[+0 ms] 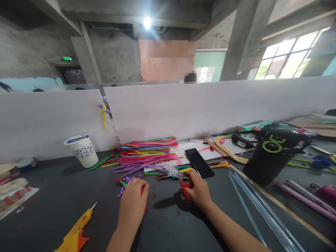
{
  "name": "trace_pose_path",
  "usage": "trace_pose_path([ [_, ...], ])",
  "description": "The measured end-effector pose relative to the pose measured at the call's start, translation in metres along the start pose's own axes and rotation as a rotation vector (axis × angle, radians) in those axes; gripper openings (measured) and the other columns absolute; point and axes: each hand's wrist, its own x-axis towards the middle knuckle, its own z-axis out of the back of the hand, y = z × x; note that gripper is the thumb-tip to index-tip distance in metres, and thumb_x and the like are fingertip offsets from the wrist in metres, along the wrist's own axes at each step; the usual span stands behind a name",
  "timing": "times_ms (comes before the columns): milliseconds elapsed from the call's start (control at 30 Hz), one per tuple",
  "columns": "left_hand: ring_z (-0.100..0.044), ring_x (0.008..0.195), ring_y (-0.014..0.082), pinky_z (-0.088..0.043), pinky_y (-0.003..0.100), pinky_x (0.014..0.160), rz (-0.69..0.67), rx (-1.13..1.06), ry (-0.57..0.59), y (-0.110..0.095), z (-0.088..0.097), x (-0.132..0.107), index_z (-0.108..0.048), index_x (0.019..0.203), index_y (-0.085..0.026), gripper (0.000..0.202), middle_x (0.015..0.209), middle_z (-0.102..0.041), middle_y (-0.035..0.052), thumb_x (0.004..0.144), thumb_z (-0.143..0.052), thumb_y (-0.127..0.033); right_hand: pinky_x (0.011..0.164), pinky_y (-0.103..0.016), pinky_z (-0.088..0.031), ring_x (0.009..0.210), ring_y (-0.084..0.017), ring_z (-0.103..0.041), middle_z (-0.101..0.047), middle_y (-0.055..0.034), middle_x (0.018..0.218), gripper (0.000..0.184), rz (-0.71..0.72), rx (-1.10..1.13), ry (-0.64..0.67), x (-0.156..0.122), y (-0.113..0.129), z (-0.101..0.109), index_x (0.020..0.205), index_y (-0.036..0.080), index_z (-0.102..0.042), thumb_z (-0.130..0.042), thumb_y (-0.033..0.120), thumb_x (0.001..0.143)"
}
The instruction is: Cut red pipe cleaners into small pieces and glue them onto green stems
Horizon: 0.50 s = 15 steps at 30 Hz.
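Observation:
My right hand (198, 190) is closed around the red handles of a pair of scissors (172, 170), whose blades point up and to the left. Left of it, my left hand (132, 197) is held in a pinch, with a bit of red pipe cleaner (142, 191) showing at the fingers; most of that piece is hidden. Small red scraps (154, 194) are scattered on the dark table between the hands. Just beyond my left hand lie curled purple pieces (123, 189). Behind both hands is a bundle of coloured pipe cleaners (147, 150).
A black phone (198, 163) lies beyond my right hand. A yellow glue gun (75, 232) is at front left, a white cup (83, 152) behind it. To the right are clear glue sticks (259, 203) and a black container (267, 157). A white partition (170, 108) borders the back.

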Motion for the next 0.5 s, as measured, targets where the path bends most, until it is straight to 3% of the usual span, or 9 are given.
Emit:
trace_pose_path([
  [133,-0.058,0.083,0.0175,-0.045,0.034,0.078,-0.129,0.012,0.142,0.002,-0.024,0.041,-0.063,0.076,-0.017,0.016,0.081,-0.063,0.0042,0.082,-0.048,-0.016,0.072,-0.025,-0.042,0.084,-0.018,-0.055,-0.059,-0.0059,0.094,0.017,0.011,0.052,-0.001,0.002,-0.006,-0.003,0.087,0.018,-0.052,-0.049,0.019,0.07],
  [200,-0.058,0.086,0.0174,-0.047,0.038,0.076,-0.184,0.018,0.199,0.005,-0.04,0.053,-0.059,0.094,-0.015,0.017,0.096,-0.061,0.0051,0.084,-0.05,-0.024,0.069,-0.025,-0.042,0.079,-0.017,-0.056,-0.06,-0.0042,0.089,0.015,0.005,0.066,-0.002,0.003,-0.006,-0.003,0.085,0.019,-0.052,-0.049,0.019,0.071],
  [333,-0.057,0.093,0.0199,-0.048,0.041,0.077,-0.214,0.031,0.237,0.011,-0.062,0.057,-0.052,0.111,-0.017,0.03,0.113,-0.055,0.0083,0.084,-0.05,-0.029,0.062,-0.024,-0.041,0.071,-0.016,-0.056,-0.059,-0.0019,0.081,0.011,-0.023,0.08,-0.003,0.004,-0.006,-0.003,0.083,0.02,-0.052,-0.048,0.021,0.072],
  [500,-0.057,0.093,0.0204,-0.048,0.041,0.077,-0.193,0.016,0.26,0.012,-0.063,0.052,-0.052,0.112,-0.017,0.031,0.113,-0.055,0.0083,0.084,-0.051,-0.029,0.064,-0.024,-0.041,0.075,-0.017,-0.056,-0.06,-0.0019,0.082,0.012,-0.039,0.075,0.02,0.006,-0.005,-0.003,0.084,0.02,-0.052,-0.049,0.023,0.072],
])
